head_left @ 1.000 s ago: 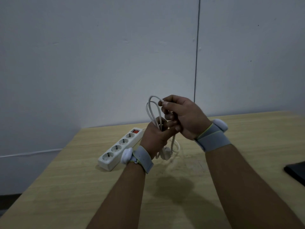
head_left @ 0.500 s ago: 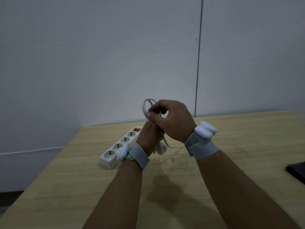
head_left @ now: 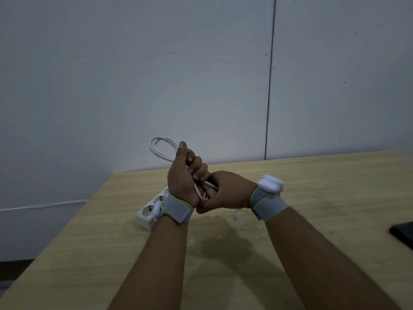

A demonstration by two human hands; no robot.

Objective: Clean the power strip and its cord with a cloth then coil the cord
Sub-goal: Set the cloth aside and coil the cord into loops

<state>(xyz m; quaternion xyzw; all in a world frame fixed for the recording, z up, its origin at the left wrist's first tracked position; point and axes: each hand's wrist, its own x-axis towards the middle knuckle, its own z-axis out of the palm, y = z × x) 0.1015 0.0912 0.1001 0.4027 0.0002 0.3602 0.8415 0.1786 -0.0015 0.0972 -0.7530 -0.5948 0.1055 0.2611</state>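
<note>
- Where the wooden table (head_left: 312, 220) meets the grey wall, the white power strip (head_left: 149, 211) lies flat at the left, partly hidden behind the left wrist.
- The left hand (head_left: 183, 177), held above the strip, has its fingers curled tight round the white cord (head_left: 161, 148), whose loops stick up past the thumb.
- The right hand (head_left: 228, 191) touches the left from the right, fingers closed on the cord's lower strands.
- A dark flat object (head_left: 402, 233) sits at the table's right edge.
</note>
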